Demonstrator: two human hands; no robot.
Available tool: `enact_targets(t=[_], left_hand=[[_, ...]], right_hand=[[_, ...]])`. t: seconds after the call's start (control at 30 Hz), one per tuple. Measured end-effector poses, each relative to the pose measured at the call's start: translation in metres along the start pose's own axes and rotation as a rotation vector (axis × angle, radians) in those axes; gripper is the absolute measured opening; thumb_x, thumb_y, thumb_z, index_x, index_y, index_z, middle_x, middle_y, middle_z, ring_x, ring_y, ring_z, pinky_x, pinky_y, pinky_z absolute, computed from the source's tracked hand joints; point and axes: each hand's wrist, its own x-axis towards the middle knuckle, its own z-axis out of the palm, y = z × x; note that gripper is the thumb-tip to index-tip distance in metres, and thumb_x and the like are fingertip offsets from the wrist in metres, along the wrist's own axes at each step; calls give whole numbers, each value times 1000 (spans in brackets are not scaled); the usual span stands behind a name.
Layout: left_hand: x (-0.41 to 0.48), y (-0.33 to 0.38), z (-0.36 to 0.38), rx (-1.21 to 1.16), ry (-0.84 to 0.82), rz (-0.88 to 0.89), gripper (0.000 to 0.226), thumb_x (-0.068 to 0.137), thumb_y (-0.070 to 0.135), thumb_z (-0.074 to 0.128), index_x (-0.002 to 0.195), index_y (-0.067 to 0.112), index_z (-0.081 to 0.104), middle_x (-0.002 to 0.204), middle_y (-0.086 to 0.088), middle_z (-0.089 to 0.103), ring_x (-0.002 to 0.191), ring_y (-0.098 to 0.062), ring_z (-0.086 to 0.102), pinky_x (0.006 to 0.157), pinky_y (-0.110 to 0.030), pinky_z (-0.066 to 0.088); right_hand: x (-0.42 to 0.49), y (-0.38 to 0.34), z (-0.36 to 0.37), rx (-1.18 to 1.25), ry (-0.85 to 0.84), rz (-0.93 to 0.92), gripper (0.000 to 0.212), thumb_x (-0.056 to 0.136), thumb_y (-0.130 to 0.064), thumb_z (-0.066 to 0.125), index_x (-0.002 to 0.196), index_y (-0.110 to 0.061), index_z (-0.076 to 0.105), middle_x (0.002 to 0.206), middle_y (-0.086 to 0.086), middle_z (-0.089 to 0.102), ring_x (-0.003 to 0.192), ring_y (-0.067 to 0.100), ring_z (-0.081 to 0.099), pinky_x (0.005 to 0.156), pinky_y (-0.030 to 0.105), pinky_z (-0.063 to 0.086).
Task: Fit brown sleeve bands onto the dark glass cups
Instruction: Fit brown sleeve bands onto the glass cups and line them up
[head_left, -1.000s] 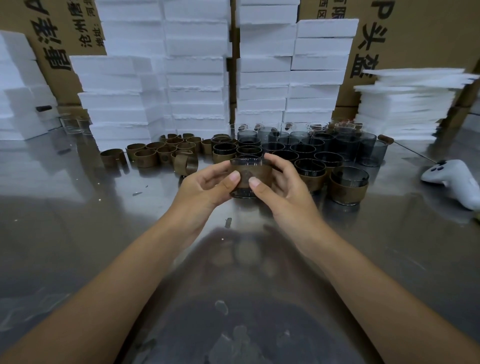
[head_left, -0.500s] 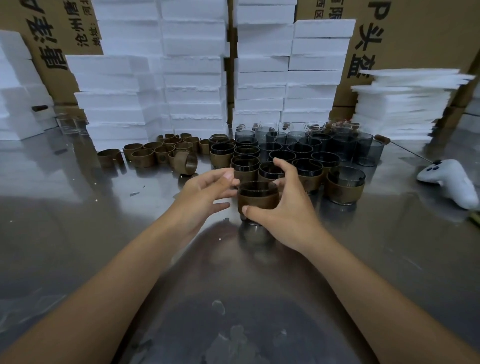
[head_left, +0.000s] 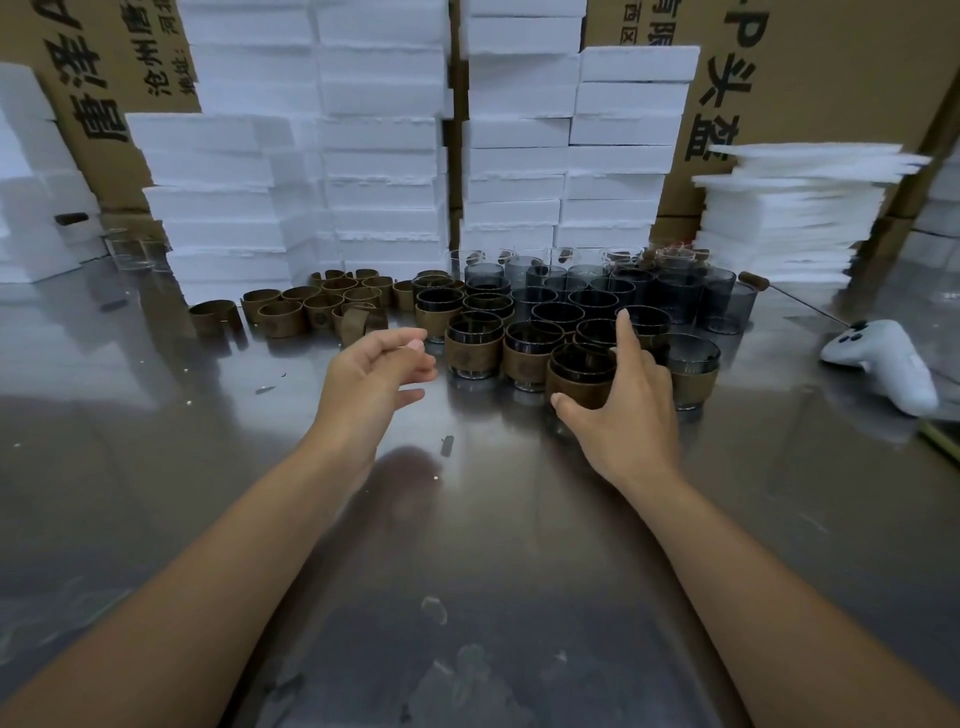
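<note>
Now sleeved cup (head_left: 582, 382) against spread right hand (head_left: 628, 410), thumb touching, left hand (head_left: 371, 379) loosely curled, empty, nearby

Two bare forearms reach in from the near edge of the table (head_left: 208, 467) toward its far edge. The left grip (head_left: 376, 371) hovers left of centre, palm turned inward, fingers loosely curled and holding nothing. The right grip (head_left: 621, 405) is further forward and to the right, thumb splayed leftward, forefinger stretched straight toward the far edge.
</note>
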Motion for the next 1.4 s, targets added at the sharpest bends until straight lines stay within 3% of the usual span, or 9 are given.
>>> enact_targets(t=[0.13, 0.3, 0.53, 0.63, 0.83, 1.0, 1.13, 1.27, 1.4], left_hand=[[-1, 0, 1, 18, -4, 9, 16, 94, 13, 55, 93, 24, 67, 76, 3, 68, 78, -10, 67, 76, -26, 53], [-2, 0, 2, 29, -12, 12, 17, 95, 12, 54, 92, 23, 66, 75, 1, 66, 77, -11, 66, 77, -27, 52], [-2, -1, 2, 44, -24, 6, 18, 95, 11, 54, 92, 24, 66, 70, 6, 67, 76, -10, 66, 73, -25, 50], [-2, -3, 3, 55, -36, 3, 18, 95, 11, 54, 92, 24, 66, 66, 9, 68, 75, -10, 66, 73, -25, 49], [1, -6, 4, 87, -47, 20, 17, 95, 9, 54, 93, 21, 66, 64, 8, 67, 67, -3, 65, 72, -27, 50], [6, -12, 9, 150, -76, 40, 17, 94, 8, 55, 94, 21, 65, 65, 8, 68, 67, -3, 65, 70, -24, 50], [13, -19, 15, 201, -92, 53, 15, 93, 7, 56, 94, 19, 66, 66, 7, 68, 66, -3, 64, 68, -23, 50], [20, -26, 14, 176, -81, 30, 14, 92, 7, 57, 94, 17, 67, 67, 2, 69, 67, -5, 65, 66, -24, 48], [23, -29, 13, 148, -65, 20, 15, 92, 7, 57, 93, 16, 69, 70, -2, 69, 68, -7, 65, 68, -26, 48]], right_hand=[[-1, -3, 2, 23, 79, 11, 99, 79, -28, 78, 153, -22, 12, 137, 4, 29, 96, 15, 44, 77, 23, 37], [2, -1, 0, -48, 106, 34, 98, 73, -36, 82, 149, -19, 22, 136, 5, 43, 126, 24, 42, 98, 36, 41], [3, -6, 1, -200, 20, -10, 75, 86, -37, 69, 148, -20, 30, 144, 1, 46, 131, 24, 37, 103, 38, 35], [5, -9, 5, -379, -5, -96, 58, 92, -42, 58, 142, -19, 40, 149, -1, 39, 132, 23, 32, 105, 37, 30], [15, -11, 11, -506, -95, -239, 58, 99, -43, 39, 150, -19, 24, 158, 0, 22, 139, 23, 20, 109, 39, 21], [47, -13, -20, -350, 9, -330, 50, 98, -47, 38, 140, -20, 43, 139, 1, 50, 130, 19, 40, 107, 40, 27], [102, 9, -58, -264, 59, -134, 34, 95, -35, 51, 124, -19, 58, 117, 2, 64, 109, 21, 56, 99, 42, 39], [143, 57, -72, -184, -7, 193, 36, 92, -19, 55, 126, -10, 52, 114, 14, 62, 89, 27, 52, 74, 35, 44], [160, 97, -72, -248, -19, 371, 55, 88, -17, 57, 139, -10, 39, 127, 23, 51, 103, 39, 54, 77, 37, 44]])
